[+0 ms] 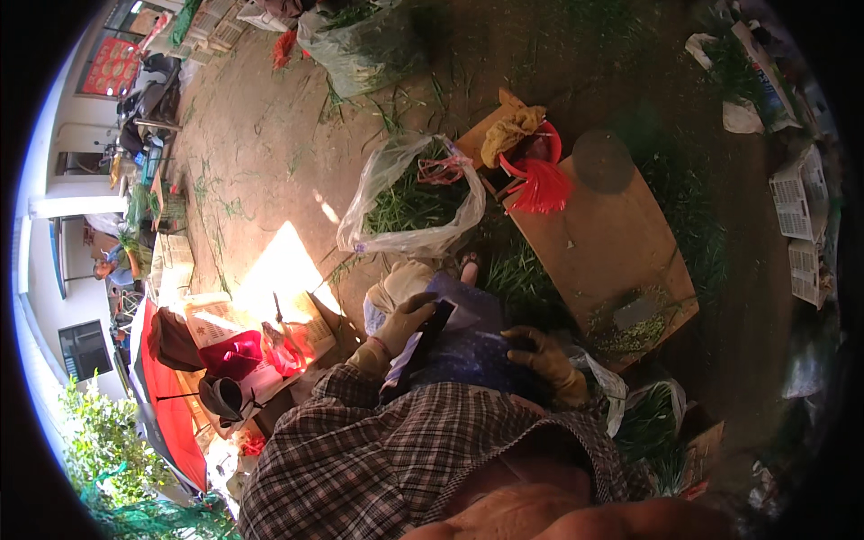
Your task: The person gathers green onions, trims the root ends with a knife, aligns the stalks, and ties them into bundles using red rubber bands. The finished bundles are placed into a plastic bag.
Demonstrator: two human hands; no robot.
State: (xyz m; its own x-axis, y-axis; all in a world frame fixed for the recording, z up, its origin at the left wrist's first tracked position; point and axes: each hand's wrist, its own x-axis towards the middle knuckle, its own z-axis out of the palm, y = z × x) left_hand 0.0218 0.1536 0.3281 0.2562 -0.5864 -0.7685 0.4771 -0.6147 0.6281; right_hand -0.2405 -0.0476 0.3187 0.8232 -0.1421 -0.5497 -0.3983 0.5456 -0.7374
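My left hand (407, 322), in a pale glove, lies over my lap beside a dark flat object (440, 314); whether it grips that object is unclear. My right hand (545, 359), in a yellowish glove, rests at the other side of the lap, thumb and fingers apart with nothing between them. A dark blue speckled apron (472, 344) covers my lap. Beyond my knees, an open clear plastic bag (351, 229) holds long green leaves (408, 209). To the right stands a low wooden board (601, 250), with green scraps (634, 324) at its near end.
By the board's far end are a red basin (555, 138), red plastic ties (540, 187) and a yellow-brown cloth (509, 131). Cut leaves litter the floor. Left are a crate (209, 317) and red umbrella (165, 398). White crates (800, 192) stand right. Another person (125, 263) sits far left.
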